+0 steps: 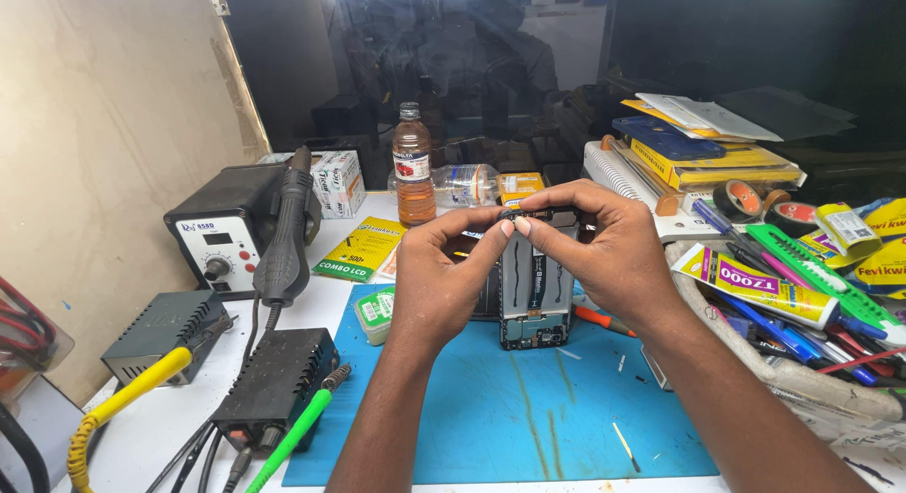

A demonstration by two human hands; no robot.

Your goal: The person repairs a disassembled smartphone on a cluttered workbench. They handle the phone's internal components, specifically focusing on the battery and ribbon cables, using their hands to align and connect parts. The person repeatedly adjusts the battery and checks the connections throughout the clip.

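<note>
Head view: two hands held a small dark part above an opened phone.

The left hand and right hand each kept a closed fingertip grip on the small dark part, raised over the opened phone on the blue mat. Beside it lay a round green-labelled tub and an orange-handled screwdriver; a hot-air station, brown bottle and glue tube crowded the surface.
</note>
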